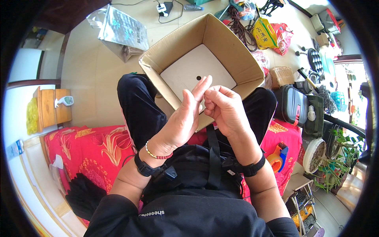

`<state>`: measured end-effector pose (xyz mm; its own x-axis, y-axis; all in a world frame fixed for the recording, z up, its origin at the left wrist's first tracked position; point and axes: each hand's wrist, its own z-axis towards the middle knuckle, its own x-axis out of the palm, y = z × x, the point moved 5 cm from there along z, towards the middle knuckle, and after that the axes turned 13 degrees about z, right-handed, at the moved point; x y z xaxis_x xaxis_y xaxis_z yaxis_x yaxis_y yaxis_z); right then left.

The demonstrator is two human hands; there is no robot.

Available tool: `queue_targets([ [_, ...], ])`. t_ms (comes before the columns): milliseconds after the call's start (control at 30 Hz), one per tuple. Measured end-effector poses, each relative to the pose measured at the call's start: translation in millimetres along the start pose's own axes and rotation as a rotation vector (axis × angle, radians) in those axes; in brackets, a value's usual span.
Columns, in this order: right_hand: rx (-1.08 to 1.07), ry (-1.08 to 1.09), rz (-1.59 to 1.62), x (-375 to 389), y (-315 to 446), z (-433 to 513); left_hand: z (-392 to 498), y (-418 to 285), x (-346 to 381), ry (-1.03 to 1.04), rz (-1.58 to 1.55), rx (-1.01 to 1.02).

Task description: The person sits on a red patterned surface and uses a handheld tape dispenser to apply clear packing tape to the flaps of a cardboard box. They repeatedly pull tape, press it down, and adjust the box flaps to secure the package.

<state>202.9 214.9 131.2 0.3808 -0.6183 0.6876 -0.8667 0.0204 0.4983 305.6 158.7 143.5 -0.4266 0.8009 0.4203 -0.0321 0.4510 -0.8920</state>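
Note:
An open cardboard box (245,65) stands before me, between my knees. Inside it lies a pale flat panel (189,68) with a small dark hole. Above the near edge of the box, my left hand (188,114) is held up with its fingers straight and the thumb apart; no object shows in it. My right hand (223,108) is close beside it, fingers curled and fingertips near the left fingers. Whether something small is pinched there cannot be seen. A tape dispenser (276,158) in orange and blue rests on the red floral cover (109,148) to my right.
A silver bag (124,29) stands on the floor beyond the box at left. Brown rope (237,26), a yellow bag (264,34), a small carton (282,77) and a dark hard case (291,103) are at right. A spray bottle (64,101) sits at far left.

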Motion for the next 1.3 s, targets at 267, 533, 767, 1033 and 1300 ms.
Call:
queue_targets([
  [267,-0.229,0.135,-0.038,16.7,9.4,-7.7,2.3,-3.4,2.3,0.039,-0.28,0.017],
  [533,-0.357,-0.033,-0.409,9.9,15.3,-14.6,0.3,-14.0,0.2,0.055,-0.775,-0.091],
  [767,-0.258,-0.052,-0.243,11.7,9.9,-9.0,-0.2,-8.5,5.1,-0.037,-0.437,-0.091],
  [1033,-0.316,-0.047,-0.229,11.1,8.0,-8.2,-0.7,-6.3,13.7,0.018,-0.047,0.096],
  [1300,-0.445,-0.029,-0.242,17.3,11.7,-10.1,-0.6,-3.7,5.9,-0.004,0.43,0.18],
])
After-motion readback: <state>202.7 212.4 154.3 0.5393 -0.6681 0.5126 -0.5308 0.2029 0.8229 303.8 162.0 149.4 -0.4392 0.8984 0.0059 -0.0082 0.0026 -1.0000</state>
